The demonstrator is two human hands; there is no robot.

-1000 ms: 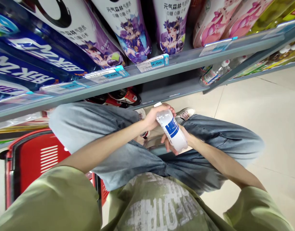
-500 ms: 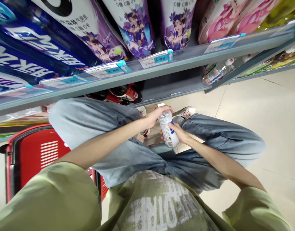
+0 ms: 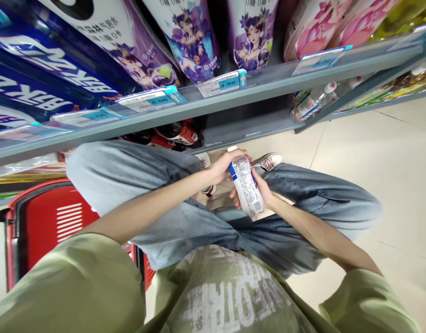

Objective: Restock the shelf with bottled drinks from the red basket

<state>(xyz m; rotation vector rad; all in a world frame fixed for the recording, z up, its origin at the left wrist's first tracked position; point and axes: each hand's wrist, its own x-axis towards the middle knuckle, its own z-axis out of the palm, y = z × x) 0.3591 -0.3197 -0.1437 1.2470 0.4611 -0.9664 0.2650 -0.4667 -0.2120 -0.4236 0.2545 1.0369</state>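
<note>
I crouch before a shop shelf and hold a clear plastic bottle [image 3: 245, 186] with a white and blue label and a white cap in both hands, above my knees. My left hand [image 3: 222, 167] grips its neck end near the cap. My right hand [image 3: 259, 190] is wrapped round the lower body from underneath. The label side with a barcode faces the camera.
A grey shelf edge [image 3: 213, 99] with price tags runs across above my hands; purple, blue and pink bottles stand on it. Red-labelled bottles [image 3: 178, 134] lie on the bottom shelf. A red shopping basket [image 3: 53, 226] stands at my left. Pale tiled floor [image 3: 379, 157] spreads to the right.
The bottle has been turned in my hands: the blue label panel faced the camera a second ago, now the barcode side shows. Both hands stay on it.
</note>
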